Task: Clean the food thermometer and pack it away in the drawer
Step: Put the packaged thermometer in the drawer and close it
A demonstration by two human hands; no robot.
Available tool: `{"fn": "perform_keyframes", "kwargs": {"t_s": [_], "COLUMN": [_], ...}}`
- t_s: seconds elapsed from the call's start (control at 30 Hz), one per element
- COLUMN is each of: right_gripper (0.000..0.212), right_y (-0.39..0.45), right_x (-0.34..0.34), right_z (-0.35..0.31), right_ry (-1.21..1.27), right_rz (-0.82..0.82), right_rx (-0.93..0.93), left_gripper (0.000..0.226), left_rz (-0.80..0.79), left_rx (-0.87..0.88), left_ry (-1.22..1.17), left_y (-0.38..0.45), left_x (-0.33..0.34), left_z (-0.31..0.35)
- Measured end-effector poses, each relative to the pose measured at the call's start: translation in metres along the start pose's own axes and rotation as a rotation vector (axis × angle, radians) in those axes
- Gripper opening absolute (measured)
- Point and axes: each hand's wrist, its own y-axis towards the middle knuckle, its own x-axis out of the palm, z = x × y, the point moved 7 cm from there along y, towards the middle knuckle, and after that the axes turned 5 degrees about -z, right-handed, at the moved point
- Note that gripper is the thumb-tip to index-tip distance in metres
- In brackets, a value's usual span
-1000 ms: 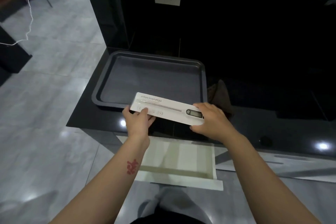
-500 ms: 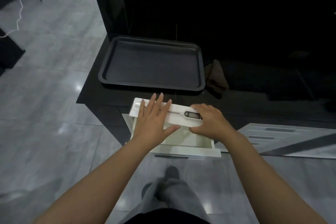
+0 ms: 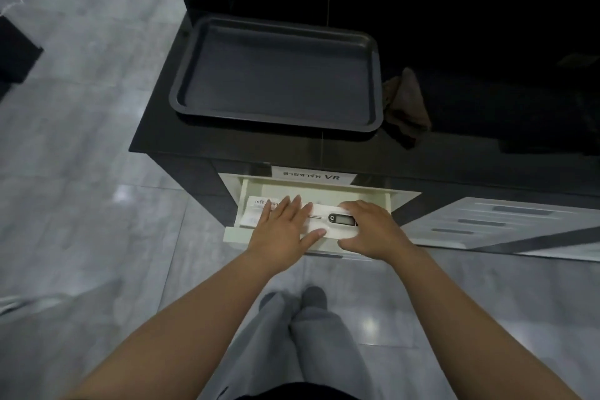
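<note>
Left hand (image 3: 281,230) flat, fingers spread, on the thermometer box (image 3: 319,223); right hand (image 3: 370,230) cupped over its other end, down in the open drawer (image 3: 386,201). Could jam on closing if sitting proud.

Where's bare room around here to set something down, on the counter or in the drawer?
The tray is bare inside. The counter strip between tray and front edge is free. In the drawer, only the back strip behind the box shows bare; the front is crowded by the box, left hand and right hand.
</note>
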Motion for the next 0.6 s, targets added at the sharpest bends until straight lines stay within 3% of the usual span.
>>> {"fn": "perform_keyframes", "kwargs": {"t_s": [0.37, 0.6], "right_gripper": [0.081, 0.083], "right_y": [0.073, 0.116], "right_x": [0.047, 0.080], "right_z": [0.039, 0.058], "right_ry": [-0.103, -0.102], "right_rz": [-0.072, -0.135], "right_rx": [0.106, 0.078], "left_gripper": [0.070, 0.070], "left_rz": [-0.203, -0.305], "left_rx": [-0.118, -0.183], "left_ry": [-0.052, -0.055], "left_y": [0.074, 0.118], "left_x": [0.037, 0.066], "left_z": [-0.018, -0.035]}}
